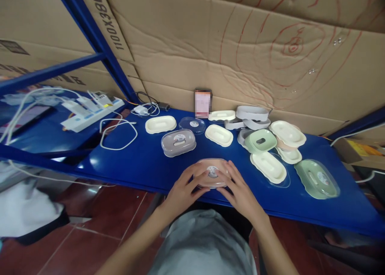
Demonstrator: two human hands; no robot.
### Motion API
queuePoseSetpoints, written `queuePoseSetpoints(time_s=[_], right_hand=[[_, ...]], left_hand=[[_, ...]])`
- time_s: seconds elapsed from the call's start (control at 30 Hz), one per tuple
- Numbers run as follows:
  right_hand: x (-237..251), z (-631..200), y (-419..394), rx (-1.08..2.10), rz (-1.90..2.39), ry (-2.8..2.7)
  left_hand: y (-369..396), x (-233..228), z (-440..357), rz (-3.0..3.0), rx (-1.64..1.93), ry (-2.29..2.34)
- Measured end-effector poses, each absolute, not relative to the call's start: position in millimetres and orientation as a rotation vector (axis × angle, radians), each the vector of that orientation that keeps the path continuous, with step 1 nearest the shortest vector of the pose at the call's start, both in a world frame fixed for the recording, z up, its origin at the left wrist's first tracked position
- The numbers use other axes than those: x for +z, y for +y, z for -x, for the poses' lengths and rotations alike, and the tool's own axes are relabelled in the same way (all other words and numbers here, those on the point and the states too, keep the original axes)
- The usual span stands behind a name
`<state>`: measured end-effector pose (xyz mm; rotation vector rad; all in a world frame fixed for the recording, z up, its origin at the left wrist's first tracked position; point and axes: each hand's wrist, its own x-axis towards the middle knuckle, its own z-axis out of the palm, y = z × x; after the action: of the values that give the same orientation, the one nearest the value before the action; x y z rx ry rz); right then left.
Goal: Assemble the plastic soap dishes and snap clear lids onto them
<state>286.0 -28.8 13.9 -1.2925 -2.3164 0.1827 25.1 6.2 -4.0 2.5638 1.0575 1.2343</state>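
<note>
now fingers (234, 171) of the left hand (184, 187) and right hand (241, 189) are hugging the pink box (215, 181) at its sides, maybe pressing its clear lid (212, 162); next is needing even pushing.

At lower centre, the left hand (185, 185) and right hand (240, 189) hide both ends of the pink box (213, 181); its label (212, 169) is too small to read. The upright screen (202, 103) at upper centre is pixelated. The left edge cuts off white cloth (27, 211).

Pink box (213, 170), blue tabletop (144, 162), cream trays (219, 134), green cases (317, 178), brown cardboard (255, 38), red-ringed.
</note>
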Motion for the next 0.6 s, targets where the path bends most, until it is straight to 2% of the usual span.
queuePoseSetpoints(time_s=[0.27,0.37,0.5,0.6], right_hand=[[12,-292,-36,0.137,1.262,-2.247],[19,-315,-59,-0.017,1.284,-2.106],[41,-405,-78,-0.527,1.589,-1.592],[55,-515,-65,-0.753,1.745,-1.248]], left_hand=[[2,11,-15,-2.425,1.135,0.836],[-2,21,0,-2.321,1.164,0.846],[24,29,37,-2.441,1.309,1.280],[68,31,77,-2.505,1.224,1.573]])
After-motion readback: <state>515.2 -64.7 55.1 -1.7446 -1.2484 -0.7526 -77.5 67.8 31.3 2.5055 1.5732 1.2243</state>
